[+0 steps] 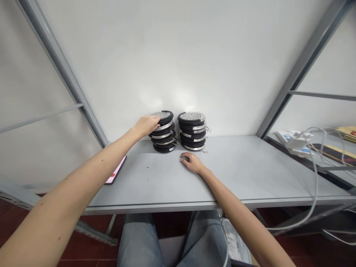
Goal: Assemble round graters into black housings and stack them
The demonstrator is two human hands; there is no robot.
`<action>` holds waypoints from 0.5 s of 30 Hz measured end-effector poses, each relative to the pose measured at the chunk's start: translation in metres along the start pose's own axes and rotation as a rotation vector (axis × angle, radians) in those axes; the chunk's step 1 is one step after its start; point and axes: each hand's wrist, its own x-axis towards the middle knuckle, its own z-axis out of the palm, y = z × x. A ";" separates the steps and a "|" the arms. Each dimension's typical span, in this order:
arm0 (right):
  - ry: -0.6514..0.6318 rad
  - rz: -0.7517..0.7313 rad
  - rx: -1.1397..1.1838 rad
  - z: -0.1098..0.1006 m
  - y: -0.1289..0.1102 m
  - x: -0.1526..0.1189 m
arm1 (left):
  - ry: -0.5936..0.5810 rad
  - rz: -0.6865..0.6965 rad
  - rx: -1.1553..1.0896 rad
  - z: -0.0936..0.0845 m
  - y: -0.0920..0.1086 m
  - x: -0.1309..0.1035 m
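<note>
Two stacks of round black-rimmed metal discs stand side by side at the back of the grey table. My left hand [148, 125] is at the left side of the left stack [164, 138], its fingers closed on the edge of the top disc [164, 116], which has a perforated silver face. My right hand [191, 162] rests on the table in front of the right stack [192, 131], not touching it, with its fingers curled and apart and nothing visible in them. Small metal clips stick out from the right sides of both stacks.
A phone or tablet [116, 171] with a lit screen lies at the table's left, partly behind my left forearm. Grey metal posts [275, 107] frame the table. On the right shelf are white cables [315, 167], a white box [297, 142] and yellow packets [349, 132].
</note>
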 end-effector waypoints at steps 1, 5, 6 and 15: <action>0.001 0.000 0.001 0.000 0.000 0.000 | -0.002 -0.014 0.016 0.000 0.001 0.000; 0.003 -0.005 -0.002 0.000 0.001 0.000 | 0.033 -0.064 0.053 0.005 0.004 0.001; 0.003 -0.005 -0.003 0.000 0.001 0.000 | 0.056 -0.073 0.055 0.008 0.005 0.001; 0.004 -0.002 -0.004 -0.001 -0.002 -0.001 | 0.284 -0.035 0.057 0.023 0.003 0.002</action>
